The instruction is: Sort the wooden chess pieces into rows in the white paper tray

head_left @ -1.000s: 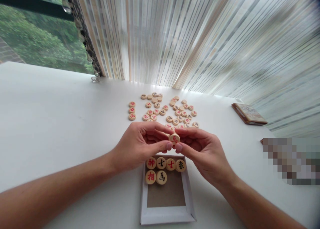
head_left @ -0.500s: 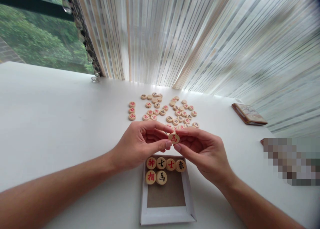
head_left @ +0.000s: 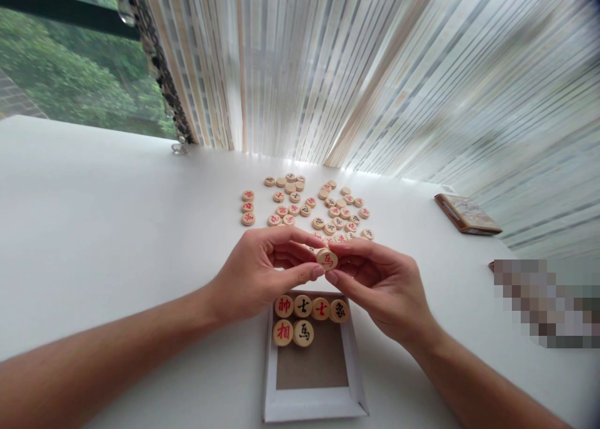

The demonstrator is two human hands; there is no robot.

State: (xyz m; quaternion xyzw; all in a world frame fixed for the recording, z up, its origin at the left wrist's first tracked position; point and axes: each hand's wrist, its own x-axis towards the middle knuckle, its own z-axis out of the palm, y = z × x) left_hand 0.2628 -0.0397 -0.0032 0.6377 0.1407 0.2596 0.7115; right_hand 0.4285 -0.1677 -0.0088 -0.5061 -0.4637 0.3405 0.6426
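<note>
Both my hands meet above the far end of a shallow white box tray [head_left: 356, 379] with a brown floor. My left hand [head_left: 262, 272] and my right hand [head_left: 379, 285] pinch one round wooden chess piece [head_left: 327, 259] with a red character between their fingertips. Inside the tray, several pieces [head_left: 302, 319] lie face up in two rows at its far end, some red-marked, some black-marked. Beyond my hands a scatter of loose pieces [head_left: 309, 207] lies on the white table [head_left: 117, 216].
A flat brown box [head_left: 466, 213] lies at the table's right side by the striped curtain [head_left: 375, 72]. A blurred-out patch sits at the right edge. A window with greenery is at the upper left.
The held piece has turned slightly between my fingertips; my hands stay in nearly the same place above the tray.
</note>
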